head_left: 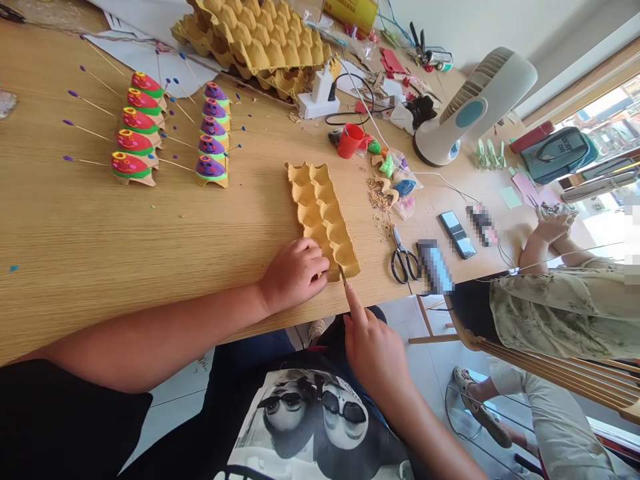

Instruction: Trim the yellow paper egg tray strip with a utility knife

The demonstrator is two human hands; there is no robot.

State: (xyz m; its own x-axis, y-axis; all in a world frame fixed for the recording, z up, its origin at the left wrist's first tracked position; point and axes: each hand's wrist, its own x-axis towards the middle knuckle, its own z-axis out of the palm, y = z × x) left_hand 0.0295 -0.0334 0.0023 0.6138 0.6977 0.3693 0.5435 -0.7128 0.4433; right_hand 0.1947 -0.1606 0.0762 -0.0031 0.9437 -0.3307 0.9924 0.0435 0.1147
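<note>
A yellow egg-carton strip [320, 213] with two rows of cups lies on the wooden table, pointing away from me. My left hand [297, 270] presses on its near left end, fingers curled over the cups. In my right hand [373, 340] is a knife [343, 275], mostly hidden by the fist. The index finger stretches along it, and its dark, thin blade touches the strip's near end between the two rows. Black-handled scissors [404, 261] lie to the right of the strip, apart from both hands.
Painted carton pieces with cotton swabs stand in a red row [137, 123] and a purple row [214, 133]. Behind are stacked egg trays [265, 40], a white power adapter [320, 97], a red cup [351, 140] and a fan [470, 107]. A phone [457, 233] and a seated person [545, 300] are at right.
</note>
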